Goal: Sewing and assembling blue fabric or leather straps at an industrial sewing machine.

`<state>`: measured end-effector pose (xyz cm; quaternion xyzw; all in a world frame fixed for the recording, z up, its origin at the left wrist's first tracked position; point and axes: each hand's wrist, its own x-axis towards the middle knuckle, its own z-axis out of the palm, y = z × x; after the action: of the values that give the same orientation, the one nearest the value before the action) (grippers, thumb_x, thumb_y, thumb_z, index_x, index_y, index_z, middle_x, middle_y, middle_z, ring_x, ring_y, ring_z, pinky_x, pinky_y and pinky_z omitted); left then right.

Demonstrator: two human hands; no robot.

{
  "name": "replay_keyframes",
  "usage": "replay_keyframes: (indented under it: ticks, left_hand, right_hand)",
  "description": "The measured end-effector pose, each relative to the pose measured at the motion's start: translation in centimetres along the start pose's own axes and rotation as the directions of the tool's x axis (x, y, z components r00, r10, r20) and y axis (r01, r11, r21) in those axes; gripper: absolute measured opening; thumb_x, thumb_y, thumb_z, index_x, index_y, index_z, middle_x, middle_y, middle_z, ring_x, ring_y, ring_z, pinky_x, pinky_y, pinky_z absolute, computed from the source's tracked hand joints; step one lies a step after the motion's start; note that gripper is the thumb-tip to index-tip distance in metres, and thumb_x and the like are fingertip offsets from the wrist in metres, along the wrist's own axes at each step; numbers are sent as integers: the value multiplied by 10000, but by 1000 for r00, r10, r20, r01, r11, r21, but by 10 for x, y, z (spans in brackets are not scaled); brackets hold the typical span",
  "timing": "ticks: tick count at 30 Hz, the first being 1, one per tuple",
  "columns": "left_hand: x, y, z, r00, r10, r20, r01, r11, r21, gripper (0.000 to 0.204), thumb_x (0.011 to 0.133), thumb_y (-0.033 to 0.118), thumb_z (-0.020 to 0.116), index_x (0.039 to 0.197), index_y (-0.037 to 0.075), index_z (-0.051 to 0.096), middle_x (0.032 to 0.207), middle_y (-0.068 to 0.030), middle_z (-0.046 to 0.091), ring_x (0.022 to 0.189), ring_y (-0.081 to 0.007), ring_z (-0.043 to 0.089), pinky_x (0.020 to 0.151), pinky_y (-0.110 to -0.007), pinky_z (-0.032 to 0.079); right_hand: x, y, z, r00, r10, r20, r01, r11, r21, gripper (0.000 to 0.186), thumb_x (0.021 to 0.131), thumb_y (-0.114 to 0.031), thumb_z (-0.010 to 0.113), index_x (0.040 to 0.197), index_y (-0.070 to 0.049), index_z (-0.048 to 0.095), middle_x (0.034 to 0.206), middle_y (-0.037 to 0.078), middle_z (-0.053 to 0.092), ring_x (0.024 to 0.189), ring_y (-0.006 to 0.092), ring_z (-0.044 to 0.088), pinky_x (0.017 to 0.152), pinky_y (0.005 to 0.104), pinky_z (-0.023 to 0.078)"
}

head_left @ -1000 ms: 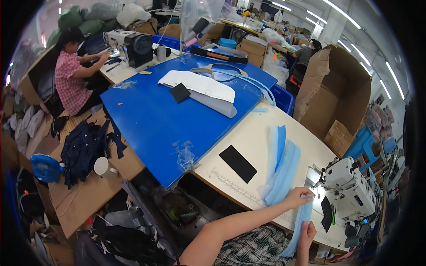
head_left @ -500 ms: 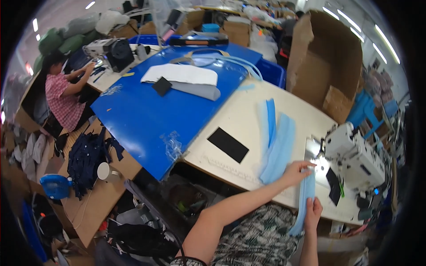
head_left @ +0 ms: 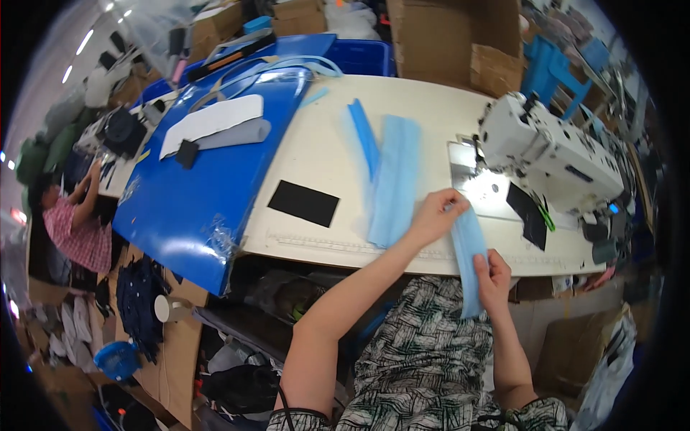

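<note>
A long light-blue fabric strip (head_left: 467, 241) hangs between my hands over the table's near edge. My left hand (head_left: 440, 215) pinches its upper end, close to the lit needle plate of a white sewing machine (head_left: 546, 144). Lower down, my right hand (head_left: 492, 279) holds the same strip at its side, fingers closed. To the left of my left hand lie wider light-blue fabric pieces (head_left: 397, 172) and a narrow, brighter blue strip (head_left: 365, 136). A black rectangle of material (head_left: 304, 203) rests farther left on the white tabletop (head_left: 309, 147).
Right of the needle plate are a black piece (head_left: 527, 215) and green-handled snips (head_left: 545, 213). A blue sheet (head_left: 208, 187) on the left bears white and grey pieces (head_left: 215, 126). Cardboard boxes (head_left: 445, 43) stand behind. Another person (head_left: 75, 223) sits far left at a second machine.
My view has turned toward the right. Both hands and the strip have drawn back from the needle area, and the strip's upper end has come away from the machine.
</note>
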<state>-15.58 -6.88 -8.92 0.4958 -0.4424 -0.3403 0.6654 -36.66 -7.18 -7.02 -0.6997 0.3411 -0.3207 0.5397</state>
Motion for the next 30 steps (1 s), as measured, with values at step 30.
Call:
replay_keyframes:
  ticks: [30]
  left_hand:
    - [-10,38,1,988,-86,131,92,995,-41,167,895,88,689,1026,36,599,985,-2,626,784,-42,559,623,-199,466]
  right_hand:
    - [40,-17,19,975,-156,-159,158,987,2,70,915,-86,633,924,-24,602,864,3,592,763,83,496,685,235,399]
